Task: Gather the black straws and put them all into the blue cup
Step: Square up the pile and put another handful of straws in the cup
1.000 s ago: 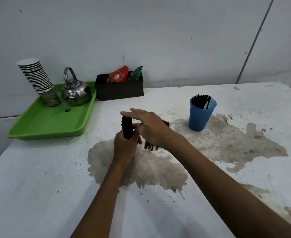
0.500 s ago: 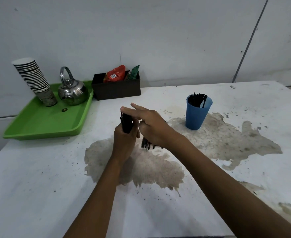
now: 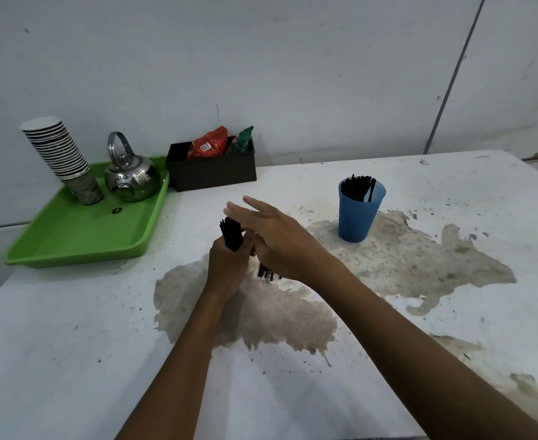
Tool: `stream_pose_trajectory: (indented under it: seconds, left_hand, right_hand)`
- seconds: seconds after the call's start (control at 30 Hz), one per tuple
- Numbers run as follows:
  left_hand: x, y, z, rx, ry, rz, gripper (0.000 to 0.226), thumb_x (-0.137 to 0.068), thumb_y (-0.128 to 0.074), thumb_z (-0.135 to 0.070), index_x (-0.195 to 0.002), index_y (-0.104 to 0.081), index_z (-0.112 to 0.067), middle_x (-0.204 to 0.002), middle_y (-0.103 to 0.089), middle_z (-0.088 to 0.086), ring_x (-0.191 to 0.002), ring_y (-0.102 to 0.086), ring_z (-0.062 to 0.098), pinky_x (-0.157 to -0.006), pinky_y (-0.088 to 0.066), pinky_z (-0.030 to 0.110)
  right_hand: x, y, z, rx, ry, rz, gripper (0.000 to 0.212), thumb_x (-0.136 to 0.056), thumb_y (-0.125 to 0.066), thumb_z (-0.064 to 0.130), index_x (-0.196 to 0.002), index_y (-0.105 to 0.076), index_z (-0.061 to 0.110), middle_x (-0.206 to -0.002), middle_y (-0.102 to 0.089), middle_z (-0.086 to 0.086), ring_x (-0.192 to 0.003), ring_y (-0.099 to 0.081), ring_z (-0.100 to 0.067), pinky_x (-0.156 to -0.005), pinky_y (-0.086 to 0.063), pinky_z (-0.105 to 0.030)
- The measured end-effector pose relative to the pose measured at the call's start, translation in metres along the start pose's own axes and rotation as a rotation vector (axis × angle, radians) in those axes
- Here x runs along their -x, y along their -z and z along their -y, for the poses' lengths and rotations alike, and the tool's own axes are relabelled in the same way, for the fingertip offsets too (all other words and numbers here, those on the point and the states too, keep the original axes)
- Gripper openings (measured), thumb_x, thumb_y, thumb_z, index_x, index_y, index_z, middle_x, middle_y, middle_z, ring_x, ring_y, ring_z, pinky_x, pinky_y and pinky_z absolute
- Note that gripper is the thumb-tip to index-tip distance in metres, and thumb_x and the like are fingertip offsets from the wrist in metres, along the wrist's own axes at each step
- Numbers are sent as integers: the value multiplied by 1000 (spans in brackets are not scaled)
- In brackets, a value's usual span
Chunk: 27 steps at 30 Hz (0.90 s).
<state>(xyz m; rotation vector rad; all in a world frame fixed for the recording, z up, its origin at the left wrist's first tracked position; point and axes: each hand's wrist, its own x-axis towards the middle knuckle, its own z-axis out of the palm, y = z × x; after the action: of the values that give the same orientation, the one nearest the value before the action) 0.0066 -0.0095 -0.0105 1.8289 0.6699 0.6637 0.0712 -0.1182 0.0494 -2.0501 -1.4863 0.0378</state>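
Note:
My left hand (image 3: 228, 265) is closed around an upright bundle of black straws (image 3: 231, 234) over the middle of the table. Just to its right, my right hand (image 3: 277, 239) hovers with flat, spread fingers whose tips reach above the bundle's top. Beneath my right hand, more black straws (image 3: 267, 274) lie on the table, mostly hidden by the palm. The blue cup (image 3: 359, 214) stands upright to the right, farther back, with several black straws inside it.
A green tray (image 3: 80, 236) at the back left carries a steel kettle (image 3: 131, 175) and a stack of paper cups (image 3: 60, 157). A black box (image 3: 212, 168) with snack packets stands against the wall. Brown stains cover the white table (image 3: 70, 344).
My right hand's fingers have lifted and straightened above the bundle. The left hand keeps its hold on the straws in about the same place.

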Motion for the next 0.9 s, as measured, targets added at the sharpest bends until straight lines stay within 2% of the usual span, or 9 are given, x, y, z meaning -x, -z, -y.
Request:
stream_pose_trajectory:
  seconds: [0.1,0.2,0.37,0.47,0.57,0.63,0.73,0.83,0.9]
  left_hand:
    - [-3,1,-6,78,-4,20,18,-99,-53,-35,-90,-69,-36,-59,-68,-11,-61,-62,0,-57,-47,16]
    - [-5,0,-14,149,-25,41,26,-101,-49,-38,-105,-71,-25,-71,-74,-5,-76,-66,4,-63,-48,10]
    - [-12,-12,-33,249,5,95,31,-101,-47,-40,-109,-71,-22,-80,-77,-1,-81,-69,3,-79,-46,22]
    - [-15,-27,-48,306,16,126,29,-101,-47,-40,-106,-71,-25,-80,-77,-2,-84,-70,7,-76,-47,20]
    - [-17,-48,-65,366,8,161,30,-101,-47,-40,-105,-71,-23,-79,-76,-2,-83,-70,9,-75,-46,16]
    - [-20,-57,-75,399,1,169,32,-101,-47,-41,-106,-71,-21,-80,-76,-2,-83,-70,10,-77,-46,18]
    - [-28,-78,-93,448,-16,203,30,-101,-49,-40,-104,-72,-22,-80,-76,-3,-82,-68,11,-84,-47,27]
    - [-37,-95,-111,488,-48,207,26,-101,-50,-39,-97,-73,-27,-77,-75,-4,-80,-67,12,-90,-48,34]
    - [-42,-106,-122,512,-69,210,25,-100,-50,-39,-94,-72,-29,-73,-74,-5,-78,-66,12,-86,-50,33]
  right_hand:
    - [24,-2,-12,-188,-87,-239,50,-93,-48,13,-142,-46,20,-143,-50,-2,-137,-36,-14,-108,-31,-25]
    - [51,-8,-38,-172,-144,-473,34,-87,-62,17,-121,-64,15,-113,-67,-1,-110,-54,-14,-92,-48,-30]
    - [86,-9,-75,-144,-343,-579,11,-81,-73,25,-89,-68,19,-87,-66,12,-89,-54,-8,-73,-45,-24]
    - [99,-4,-92,-88,-475,-615,17,-76,-76,31,-75,-64,20,-74,-62,11,-82,-53,-14,-65,-40,-20]
    - [107,2,-104,-85,-586,-716,33,-71,-80,30,-65,-51,16,-61,-52,3,-71,-48,-22,-57,-32,-25]
    - [104,4,-110,-128,-626,-786,41,-66,-84,33,-71,-47,15,-66,-49,0,-69,-46,-24,-56,-33,-28]
    - [100,6,-121,-213,-723,-855,60,-60,-86,49,-98,-52,17,-92,-55,2,-88,-53,-21,-68,-46,-30]
    - [95,3,-122,-209,-761,-854,81,-60,-84,55,-122,-50,17,-112,-55,3,-106,-48,-16,-75,-39,-16]
    - [91,1,-122,-190,-773,-819,88,-61,-82,59,-130,-48,17,-120,-56,3,-112,-45,-14,-78,-37,-16]
